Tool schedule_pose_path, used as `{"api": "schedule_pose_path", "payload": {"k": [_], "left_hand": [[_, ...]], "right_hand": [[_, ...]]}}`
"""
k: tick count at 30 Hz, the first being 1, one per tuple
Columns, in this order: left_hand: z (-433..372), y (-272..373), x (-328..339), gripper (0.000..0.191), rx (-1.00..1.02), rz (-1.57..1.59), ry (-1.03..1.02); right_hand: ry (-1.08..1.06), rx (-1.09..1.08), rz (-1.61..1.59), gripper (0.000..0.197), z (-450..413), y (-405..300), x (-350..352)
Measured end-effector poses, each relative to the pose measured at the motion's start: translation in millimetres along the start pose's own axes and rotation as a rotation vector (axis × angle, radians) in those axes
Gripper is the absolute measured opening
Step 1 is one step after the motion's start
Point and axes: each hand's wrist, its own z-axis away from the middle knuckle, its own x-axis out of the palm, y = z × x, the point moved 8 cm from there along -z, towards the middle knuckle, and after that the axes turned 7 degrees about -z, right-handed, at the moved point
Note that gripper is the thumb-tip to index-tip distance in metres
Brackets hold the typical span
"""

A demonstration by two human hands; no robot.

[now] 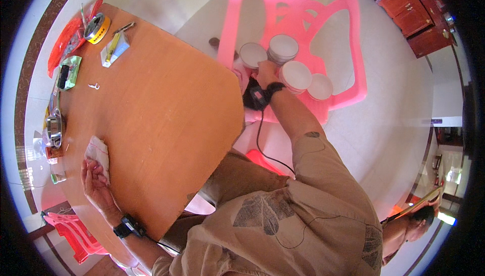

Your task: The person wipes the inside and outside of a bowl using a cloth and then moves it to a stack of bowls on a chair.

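Observation:
My left hand (94, 177) lies at the near left edge of the wooden table (170, 98), fingers loosely curled and apart over a folded white cloth (97, 150). Over a pink plastic chair (337, 14) on the right, my right hand (267, 72) reaches in among stacks of round, pale, dish-like pieces. Its fingers are beside the left stack (253, 55) and just below the upper stack (283, 48); their tips are partly hidden. To the right of that hand are another stack (297, 76) and a further round piece (320, 87). Both wrists wear black bands with small devices.
Along the table's far left side are a red plastic bag (66, 44), an open round tin (97, 29), a small box with a yellow tool (113, 50), a green packet (71, 72) and a metal container (54, 127). A black cable (261, 139) hangs from the right wrist device. Another person (407, 234) is at lower right.

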Motion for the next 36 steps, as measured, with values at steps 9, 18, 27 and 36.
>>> {"api": "schedule_pose_path", "payload": {"k": [9,18,27,36], "left_hand": [[0,-2,3,0.042,-0.029,-0.010,0.013],[2,0,9,0.039,-0.016,-0.022,-0.049],[-1,-2,8,0.039,-0.002,-0.045,-0.008],[1,-2,3,0.037,0.009,-0.031,0.049]], "right_hand": [[0.011,0.928,-1.615,0.025,23,16,23],[-0.074,0.424,-1.205,0.020,79,21,-64],[0.408,0.420,-0.671,0.039,9,149,-166],[-0.175,0.743,-0.999,0.085,-19,148,-107]]}}
